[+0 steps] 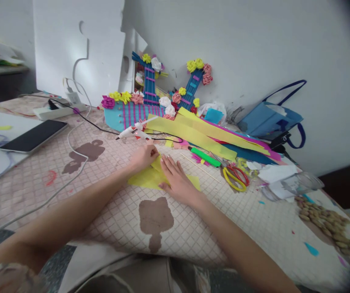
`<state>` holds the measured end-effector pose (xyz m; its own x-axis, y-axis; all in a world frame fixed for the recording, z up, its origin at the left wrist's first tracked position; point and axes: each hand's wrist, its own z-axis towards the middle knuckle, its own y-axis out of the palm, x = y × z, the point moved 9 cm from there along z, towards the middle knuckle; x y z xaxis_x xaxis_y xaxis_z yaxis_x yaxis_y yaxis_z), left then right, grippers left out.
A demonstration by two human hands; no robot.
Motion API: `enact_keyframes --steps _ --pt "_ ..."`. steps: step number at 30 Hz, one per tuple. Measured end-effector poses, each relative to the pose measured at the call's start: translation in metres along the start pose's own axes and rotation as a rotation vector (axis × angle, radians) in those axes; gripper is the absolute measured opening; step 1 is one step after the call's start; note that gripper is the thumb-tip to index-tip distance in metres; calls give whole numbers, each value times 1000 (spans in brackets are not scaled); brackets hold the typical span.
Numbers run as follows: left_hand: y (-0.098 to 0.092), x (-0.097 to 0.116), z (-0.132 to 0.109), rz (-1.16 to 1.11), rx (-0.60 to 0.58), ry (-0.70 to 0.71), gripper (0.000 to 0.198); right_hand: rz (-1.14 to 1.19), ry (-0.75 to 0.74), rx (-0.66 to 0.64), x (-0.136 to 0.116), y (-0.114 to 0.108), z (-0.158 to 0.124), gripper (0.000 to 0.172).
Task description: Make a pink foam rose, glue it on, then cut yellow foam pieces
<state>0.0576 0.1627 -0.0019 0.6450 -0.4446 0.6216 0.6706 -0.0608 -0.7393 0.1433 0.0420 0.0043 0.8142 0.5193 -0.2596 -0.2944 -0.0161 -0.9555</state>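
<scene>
A sheet of yellow crepe paper (146, 179) lies on the table in front of me, with a folded part standing up between my hands. My left hand (144, 157) is closed at the paper's far edge, its fingertips pinching the folded part. Flat across the paper rests my right hand (177, 179), fingers stretched forward and pressing it down. Just beyond my left hand lies a white glue gun (135, 131). A green marker-like tool (205, 157) and scissors with red and yellow handles (235, 178) are to the right of my right hand.
Yellow paper strips (193, 136) lie behind my hands, before a flower-decorated blue piece (132, 115). On the left are a tablet (34, 136), a power strip (54, 112) and a white cable (71, 138). Peanuts (326, 224), a clear cup (303, 184) and a blue bag (269, 118) stand right.
</scene>
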Motion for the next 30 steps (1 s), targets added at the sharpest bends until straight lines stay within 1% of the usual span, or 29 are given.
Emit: enact_keyframes --steps 2,3,5,10,14,17,19,20,23,25,27,30 --pt "-1 3 -1 36 -1 11 15 -42 19 -98 3 14 1 72" --pt "-2 5 -1 53 0 22 14 -56 24 -127 5 19 1 72" --pt "-3 9 -2 87 3 49 12 -76 27 -143 7 24 1 72" --pt "-2 14 -4 133 -2 101 13 -94 29 -133 9 24 -4 70" --pt "0 11 -4 124 -8 111 12 -81 59 -188 15 22 -17 71" --pt "0 7 -3 91 -1 100 9 -6 56 -221 23 17 -25 70" --pt "0 3 -1 54 12 90 8 118 58 -165 32 6 -25 66" --pt "-1 1 1 31 19 84 8 193 77 -96 39 -2 -23 64" --pt "-4 -2 7 -61 32 71 13 448 204 195 67 -28 -21 56" --pt "-6 0 10 -126 29 77 18 633 288 317 82 -35 -22 56" --pt "-11 8 11 -233 26 91 22 778 362 359 90 -32 -22 57" --pt "-22 27 5 -420 47 137 26 849 445 359 91 -27 -23 56"
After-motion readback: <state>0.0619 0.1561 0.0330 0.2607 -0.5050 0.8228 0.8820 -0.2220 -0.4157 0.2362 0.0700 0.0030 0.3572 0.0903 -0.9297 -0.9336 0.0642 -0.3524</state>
